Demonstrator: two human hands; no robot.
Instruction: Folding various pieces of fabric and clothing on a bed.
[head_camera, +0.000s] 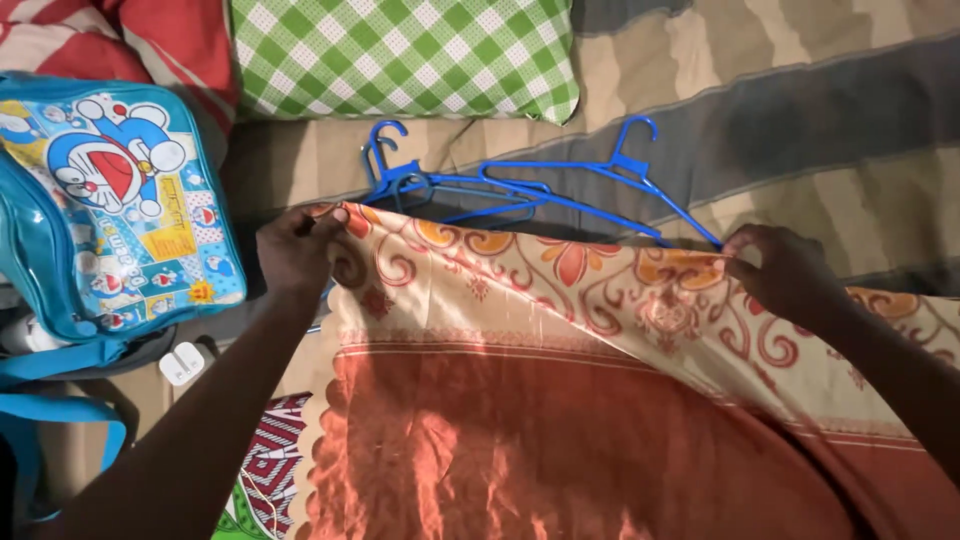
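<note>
A satin cloth (560, 400), rust-orange at the centre with a cream floral border, is held stretched by its far edge over a striped bed cover (820, 120). The edge's long axis runs from left to right, dipping slightly toward the right, and the bulk of the cloth lies spread below it, toward the person. The left corner is pinched shut in the left hand (293, 250); a point further along the same edge is gripped closed by the right hand (785, 270). Both hands are set on the border itself, so neither is nearer than the other, and the cloth trails on past the right hand toward the frame's edge. Just beyond the held edge, blue plastic hangers (520, 190) are seen lying in a loose heap, partly hidden by the fabric. A green checked pillow (400, 55) is placed further back, a blue cartoon-printed bag (110, 200) to the left, with a small white plug (182, 363) beside it.
</note>
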